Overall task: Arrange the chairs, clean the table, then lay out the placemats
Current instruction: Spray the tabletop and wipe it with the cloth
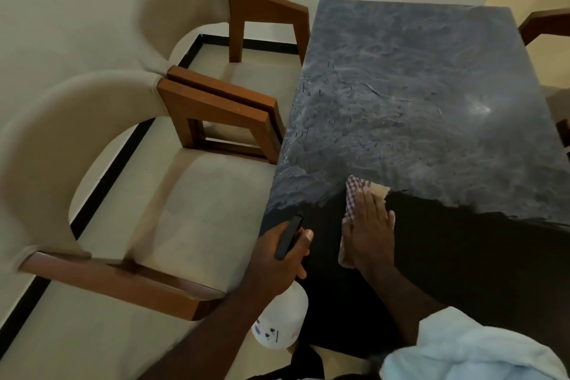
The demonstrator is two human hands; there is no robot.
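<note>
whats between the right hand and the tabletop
A checked cloth lies flat under the right hand, pressed onto the dark table. The head view shows it.

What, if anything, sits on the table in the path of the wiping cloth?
Nothing visible. The right hand presses the cloth on the table; no object shows on the surface ahead. The left hand holds the spray bottle at the edge.

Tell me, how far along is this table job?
Done, apparently: the near chair and far chair stand side by side along the table. In hand: the right hand presses a checked cloth onto it while the left hand grips a spray bottle. Left: finishing the wipe, then placemats, none in view.
</note>
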